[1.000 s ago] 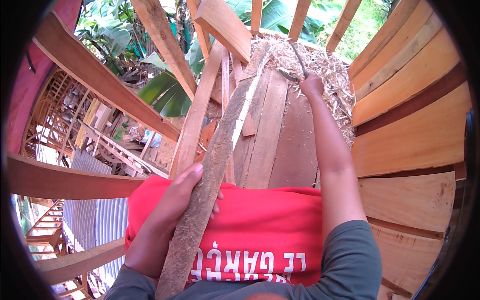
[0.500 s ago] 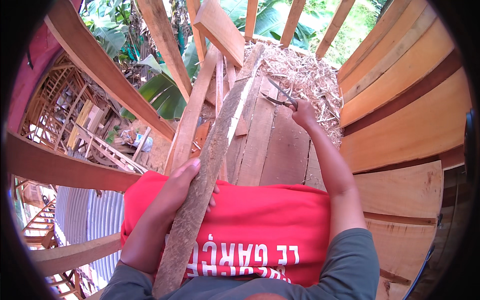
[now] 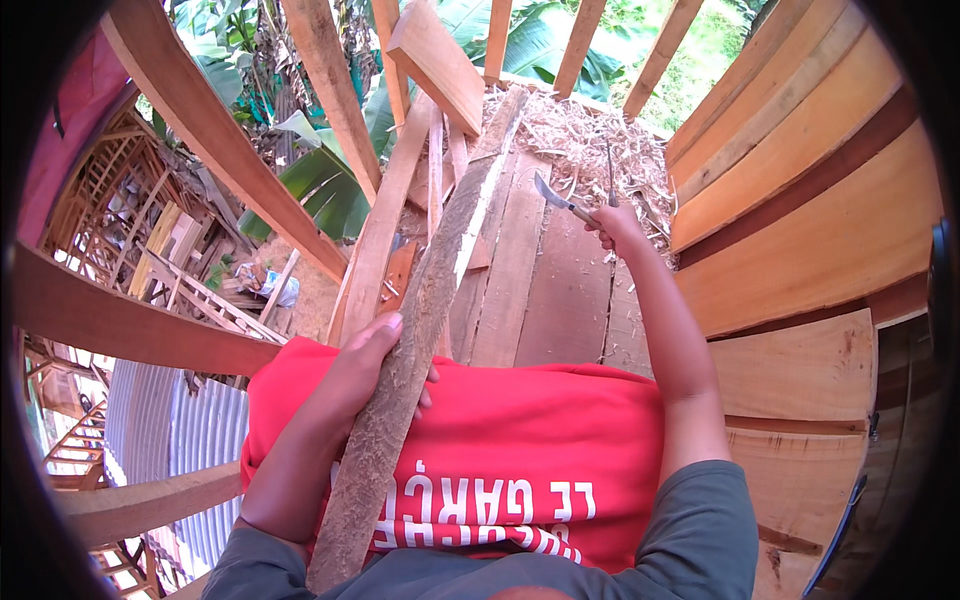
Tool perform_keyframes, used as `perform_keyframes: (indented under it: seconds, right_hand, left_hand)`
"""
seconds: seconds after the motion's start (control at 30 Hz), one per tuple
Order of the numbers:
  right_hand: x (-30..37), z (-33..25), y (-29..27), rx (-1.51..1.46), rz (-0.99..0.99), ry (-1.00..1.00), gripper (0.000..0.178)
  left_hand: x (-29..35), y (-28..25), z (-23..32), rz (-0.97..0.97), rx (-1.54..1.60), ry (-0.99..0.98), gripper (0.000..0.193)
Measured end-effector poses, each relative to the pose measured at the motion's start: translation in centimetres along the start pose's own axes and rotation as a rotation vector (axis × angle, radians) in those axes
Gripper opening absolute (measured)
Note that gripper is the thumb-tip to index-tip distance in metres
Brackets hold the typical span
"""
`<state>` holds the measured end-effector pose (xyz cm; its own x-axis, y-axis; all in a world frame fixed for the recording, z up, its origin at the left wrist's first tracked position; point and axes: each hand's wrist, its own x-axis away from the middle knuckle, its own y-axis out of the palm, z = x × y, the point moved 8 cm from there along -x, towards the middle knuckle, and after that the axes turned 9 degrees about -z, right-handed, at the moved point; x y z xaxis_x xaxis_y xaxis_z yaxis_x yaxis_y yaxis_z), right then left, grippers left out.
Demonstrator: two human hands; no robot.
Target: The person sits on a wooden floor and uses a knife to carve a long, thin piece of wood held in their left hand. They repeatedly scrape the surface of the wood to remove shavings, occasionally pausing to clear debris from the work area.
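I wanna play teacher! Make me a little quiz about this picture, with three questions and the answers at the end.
1. Which hand holds the curved-bladed knife?
2. True or false: the knife's blade is pressed against the rough wooden plank.
3. What is the main colour of the cloth across the person's lap: A) green, B) red, C) yellow?

Key:
1. The right hand.
2. False; a gap shows between them.
3. B.
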<state>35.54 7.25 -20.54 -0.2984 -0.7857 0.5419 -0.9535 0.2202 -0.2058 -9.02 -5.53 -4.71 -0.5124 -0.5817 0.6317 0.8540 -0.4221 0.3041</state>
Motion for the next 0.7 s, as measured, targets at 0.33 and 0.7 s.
perform_keyframes:
  seconds: [0.33, 0.7]
  right_hand:
    - [5.0, -6.5, 5.3, 0.860, 0.405, -0.599, 0.008]
    - [-7.9, -2.4, 7.2, 0.561, 0.134, -0.336, 0.039]
  left_hand:
    - [-0.3, -0.2, 0.1, -0.015, 0.008, 0.019, 0.043]
    - [-0.5, -0.2, 0.7, 0.020, -0.006, -0.014, 0.043]
